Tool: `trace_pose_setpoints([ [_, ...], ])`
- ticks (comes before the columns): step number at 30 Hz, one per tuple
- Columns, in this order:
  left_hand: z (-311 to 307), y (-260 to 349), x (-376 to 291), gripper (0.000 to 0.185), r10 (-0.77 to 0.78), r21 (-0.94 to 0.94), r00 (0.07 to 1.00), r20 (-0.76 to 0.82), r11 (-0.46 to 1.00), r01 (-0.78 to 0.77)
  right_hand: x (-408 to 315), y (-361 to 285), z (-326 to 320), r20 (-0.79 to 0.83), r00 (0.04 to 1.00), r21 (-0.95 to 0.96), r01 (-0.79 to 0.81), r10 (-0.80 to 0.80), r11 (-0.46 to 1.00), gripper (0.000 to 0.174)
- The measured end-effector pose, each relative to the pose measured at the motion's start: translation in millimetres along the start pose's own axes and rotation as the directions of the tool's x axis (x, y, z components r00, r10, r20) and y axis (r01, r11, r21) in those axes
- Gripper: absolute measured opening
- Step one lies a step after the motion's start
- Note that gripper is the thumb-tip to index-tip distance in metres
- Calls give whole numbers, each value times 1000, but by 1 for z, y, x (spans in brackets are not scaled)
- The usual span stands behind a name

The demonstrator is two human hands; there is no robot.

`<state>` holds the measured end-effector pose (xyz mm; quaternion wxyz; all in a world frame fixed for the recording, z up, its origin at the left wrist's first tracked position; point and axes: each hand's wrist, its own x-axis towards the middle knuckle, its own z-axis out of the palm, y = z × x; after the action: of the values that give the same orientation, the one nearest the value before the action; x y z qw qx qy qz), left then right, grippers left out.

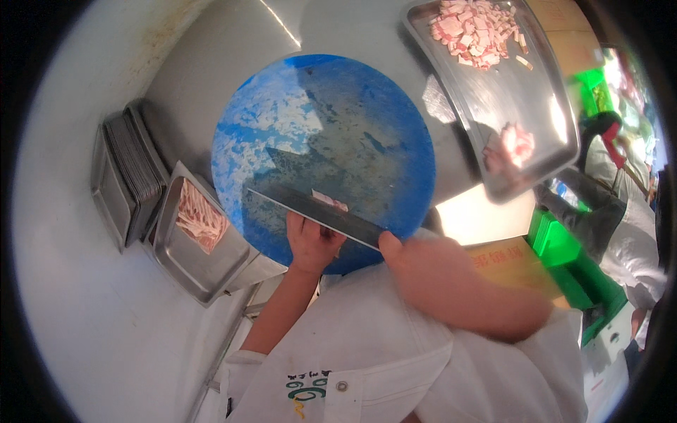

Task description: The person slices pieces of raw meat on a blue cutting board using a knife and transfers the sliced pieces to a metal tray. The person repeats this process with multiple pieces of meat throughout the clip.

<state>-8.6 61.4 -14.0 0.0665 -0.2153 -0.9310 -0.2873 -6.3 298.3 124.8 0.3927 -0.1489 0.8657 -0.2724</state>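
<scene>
A worn round blue cutting board [338, 132] lies in front of me. My right hand [396, 254] grips the handle end of a wide-bladed cleaver [312, 214], whose blade stretches leftwards over the board's lower part. Close against the near side of the blade is my left hand [313, 243], fingers bent on a piece of meat that the blade mostly hides. A small strip of pale pink meat [330, 201] lies just beyond the blade. At the upper right, a large metal tray [508, 100] bears a heap of chopped meat [476, 34] and a separate pink piece [517, 144].
Left of the board, a metal pan [193, 269] holds sliced meat [201, 217], beside a stack of metal trays [132, 169]. Cardboard boxes [508, 264] and green crates [566, 254] stand at the right. Another person [619, 211] is farther off at the right.
</scene>
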Motion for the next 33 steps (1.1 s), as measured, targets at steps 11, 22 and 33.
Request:
trace_pose_setpoints([
  [11, 1, 0, -1, 30, -56, -70, 998, 23, 996, 58, 9, 3, -2, 23, 1000, 53, -3, 1, 999, 14],
  [22, 1, -4, -10, 35, -88, -45, 996, 31, 995, 89, 15, 6, 2, 13, 999, 66, 29, -30, 997, 15],
  [33, 5, -8, -18, 34, -93, -50, 995, 43, 994, 95, 36, 3, 16, 3, 1000, 109, -2, 2, 994, 15],
])
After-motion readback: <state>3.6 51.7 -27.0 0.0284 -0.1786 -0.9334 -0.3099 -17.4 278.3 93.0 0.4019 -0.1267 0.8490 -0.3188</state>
